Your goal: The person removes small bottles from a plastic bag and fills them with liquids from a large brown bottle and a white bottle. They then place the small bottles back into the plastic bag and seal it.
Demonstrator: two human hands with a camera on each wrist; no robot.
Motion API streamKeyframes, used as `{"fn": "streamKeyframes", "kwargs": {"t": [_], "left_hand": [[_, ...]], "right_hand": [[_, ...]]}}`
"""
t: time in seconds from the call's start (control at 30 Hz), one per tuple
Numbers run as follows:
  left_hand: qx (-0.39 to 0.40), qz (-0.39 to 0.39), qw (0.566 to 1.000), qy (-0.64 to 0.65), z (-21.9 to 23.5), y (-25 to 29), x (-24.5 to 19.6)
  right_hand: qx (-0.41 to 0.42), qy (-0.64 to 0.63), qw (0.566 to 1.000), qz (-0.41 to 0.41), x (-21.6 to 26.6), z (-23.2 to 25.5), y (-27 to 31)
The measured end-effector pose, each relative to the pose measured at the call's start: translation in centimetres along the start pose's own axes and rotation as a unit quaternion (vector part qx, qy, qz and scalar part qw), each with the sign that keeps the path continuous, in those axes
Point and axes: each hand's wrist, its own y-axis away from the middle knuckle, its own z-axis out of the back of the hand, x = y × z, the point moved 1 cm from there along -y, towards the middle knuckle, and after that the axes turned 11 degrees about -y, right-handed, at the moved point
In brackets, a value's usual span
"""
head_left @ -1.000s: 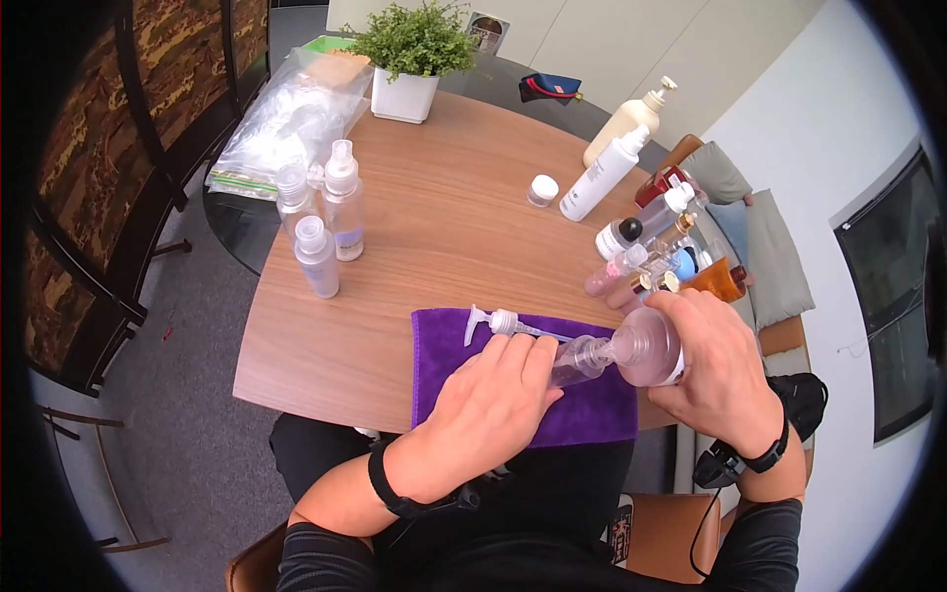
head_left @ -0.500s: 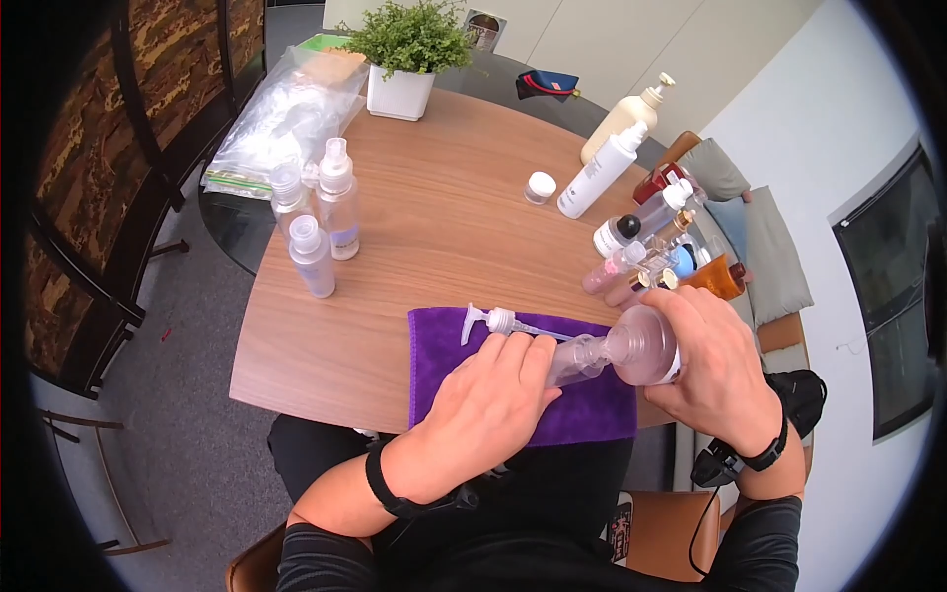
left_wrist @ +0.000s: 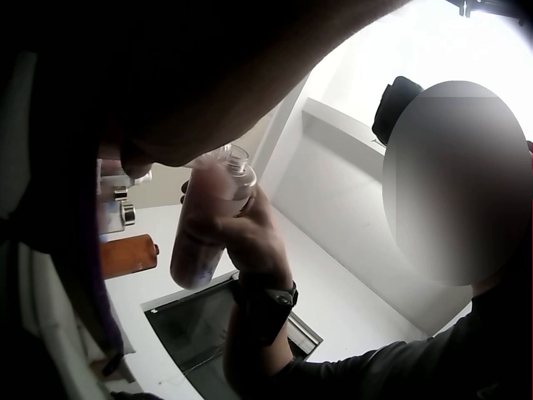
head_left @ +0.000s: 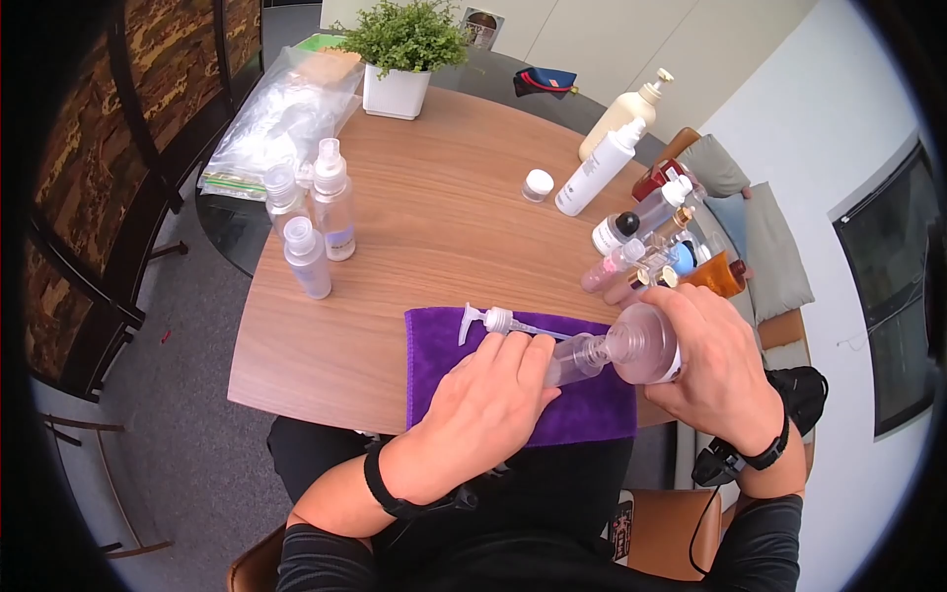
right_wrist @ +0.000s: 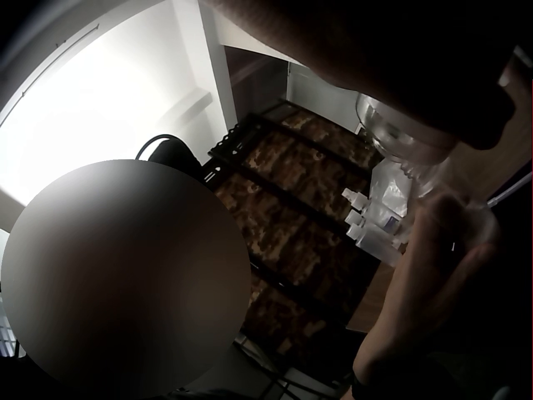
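In the head view my left hand (head_left: 490, 392) grips a small clear bottle (head_left: 574, 361) above the purple cloth (head_left: 424, 370). My right hand (head_left: 719, 357) holds a larger clear bottle of pinkish liquid (head_left: 643, 342), tilted so that its neck meets the small bottle's mouth. Behind the left fingers a clear pump head with its tube (head_left: 497, 321) lies on the cloth. The left wrist view shows the right hand (left_wrist: 256, 237) round the large bottle (left_wrist: 200, 225); in the right wrist view the left hand (right_wrist: 433, 258) is curled round the small bottle.
Several clear bottles (head_left: 308, 259) stand at the table's left, near a plastic bag (head_left: 276, 123) and a potted plant (head_left: 396, 94). A small jar (head_left: 538, 185), a white bottle (head_left: 598, 174), a cream pump bottle (head_left: 621, 116) and several cosmetics (head_left: 614, 266) stand at the right.
The table and its objects have shifted slightly left in the head view. Both hands keep their hold, with the two bottles still neck to neck.
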Motion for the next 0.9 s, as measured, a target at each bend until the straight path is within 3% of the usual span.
{"fn": "streamKeyframes", "kwargs": {"t": [0.9], "left_hand": [[-0.024, 0.016, 0.999, 0.034, 0.00, -0.02, -0.10]], "right_hand": [[-0.008, 0.007, 1.000, 0.012, 0.32, 0.11, 0.01]]}}
